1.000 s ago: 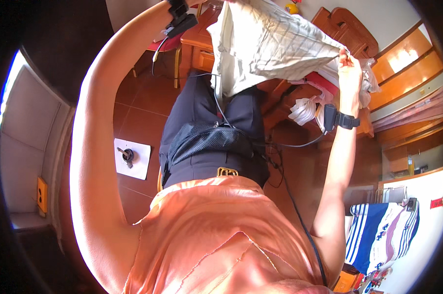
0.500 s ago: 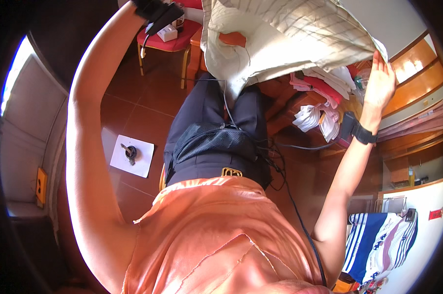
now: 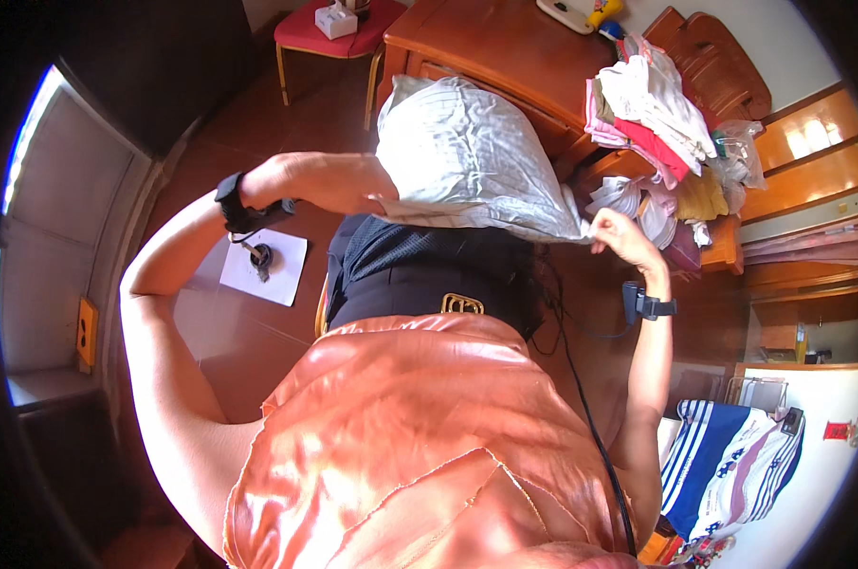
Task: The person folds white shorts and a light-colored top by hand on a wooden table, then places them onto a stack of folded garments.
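Observation:
A pale, thinly striped cloth (image 3: pixel 472 156) hangs bunched and puffed out in front of my waist, over my thighs; its kind does not show clearly. My right hand (image 3: pixel 626 239) pinches its lower right corner between thumb and fingers. From the left, my left hand (image 3: pixel 339 182) reaches to the cloth's left edge. Its fingers disappear behind or inside the fabric, so their grip is hidden. Both wrists wear black straps with small dark devices.
Folded clothes (image 3: pixel 652 104) lie piled at the right by a wooden desk (image 3: pixel 505 43). A red chair (image 3: pixel 386 14) bears a white box. On the tiled floor at left, a white sheet (image 3: pixel 282 275) carries a small dark object. A black cable (image 3: pixel 581 408) runs down my right side.
Both hands have come down and nearer to me, and the left hand has entered the view. The spread, raised cloth has dropped and bunched up, uncovering the desk and clothes pile.

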A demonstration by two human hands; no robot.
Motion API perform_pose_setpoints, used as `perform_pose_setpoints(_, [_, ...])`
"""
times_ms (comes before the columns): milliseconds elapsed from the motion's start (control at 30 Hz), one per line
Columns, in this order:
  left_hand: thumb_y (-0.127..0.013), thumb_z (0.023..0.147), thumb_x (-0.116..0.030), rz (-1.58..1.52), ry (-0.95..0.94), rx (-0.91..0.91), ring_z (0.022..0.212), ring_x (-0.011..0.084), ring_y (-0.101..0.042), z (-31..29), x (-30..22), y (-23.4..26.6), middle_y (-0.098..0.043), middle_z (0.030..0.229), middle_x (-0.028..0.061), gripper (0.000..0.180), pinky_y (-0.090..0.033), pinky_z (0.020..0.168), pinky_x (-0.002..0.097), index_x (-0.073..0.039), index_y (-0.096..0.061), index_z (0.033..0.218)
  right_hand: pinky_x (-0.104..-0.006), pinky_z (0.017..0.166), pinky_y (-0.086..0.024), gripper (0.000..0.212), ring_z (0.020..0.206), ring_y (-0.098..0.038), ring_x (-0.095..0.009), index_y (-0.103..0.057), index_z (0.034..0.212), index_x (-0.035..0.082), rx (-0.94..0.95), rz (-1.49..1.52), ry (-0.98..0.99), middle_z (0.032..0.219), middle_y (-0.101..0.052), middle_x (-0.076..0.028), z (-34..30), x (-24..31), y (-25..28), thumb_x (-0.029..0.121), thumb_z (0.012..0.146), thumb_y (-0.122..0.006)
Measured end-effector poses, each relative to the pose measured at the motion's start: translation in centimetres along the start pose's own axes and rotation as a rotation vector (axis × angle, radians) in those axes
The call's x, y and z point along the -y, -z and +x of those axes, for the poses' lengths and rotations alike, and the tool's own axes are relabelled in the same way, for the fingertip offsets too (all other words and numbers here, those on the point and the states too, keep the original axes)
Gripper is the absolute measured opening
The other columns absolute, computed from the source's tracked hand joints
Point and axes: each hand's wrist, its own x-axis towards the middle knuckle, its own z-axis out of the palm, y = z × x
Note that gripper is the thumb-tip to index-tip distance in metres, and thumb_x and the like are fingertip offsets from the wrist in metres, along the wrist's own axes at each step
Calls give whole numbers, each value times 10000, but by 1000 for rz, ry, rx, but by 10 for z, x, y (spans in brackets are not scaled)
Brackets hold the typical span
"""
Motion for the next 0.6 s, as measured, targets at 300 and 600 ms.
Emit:
perform_pose_setpoints(300, [-641,830,-129,47,-21,-136,865,299,-662,11,-20,5,-681,973,136,247,-521,770,375,-44,-661,1060,-289,772,-501,220,909,-592,-134,-613,1004,21,-11,-178,303,1003,-610,-54,53,53,-40,163,854,-687])
perform_pose_setpoints(600, [-694,843,-279,-90,28,-266,773,154,-637,106,-26,90,-658,913,101,380,-525,682,301,-7,-618,1098,-268,882,-443,573,1003,-568,-126,-488,1285,-7,-90,-157,577,1120,-616,-90,87,163,-80,276,842,-716])
